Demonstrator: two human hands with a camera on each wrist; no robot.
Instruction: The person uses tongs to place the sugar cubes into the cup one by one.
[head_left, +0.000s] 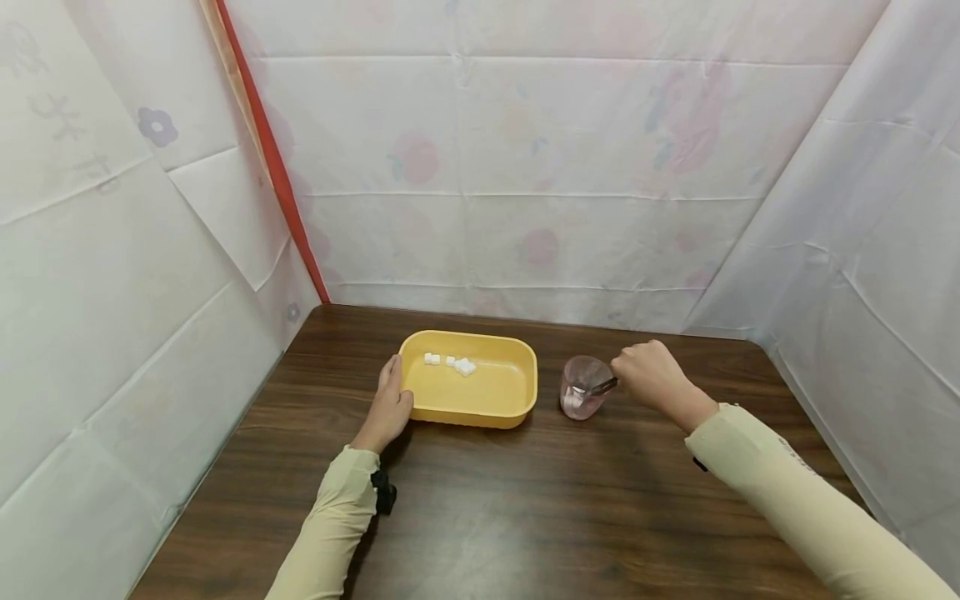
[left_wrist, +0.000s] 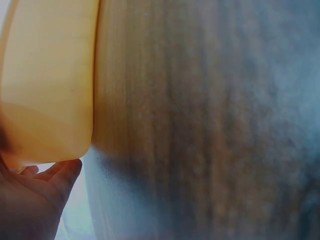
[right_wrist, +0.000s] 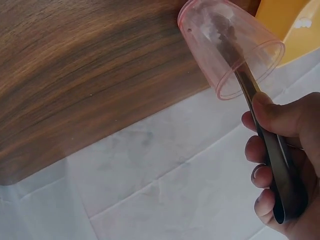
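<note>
Dark tongs slanted into a pink cup on the brown table, the right hand curled round them, while the left hand, fingers extended, touched a yellow tray of white cubes.

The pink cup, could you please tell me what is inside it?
Inside the pink cup are white pieces near its bottom and the end of the tongs. Whatever the tongs and pieces cover cannot be seen.
</note>
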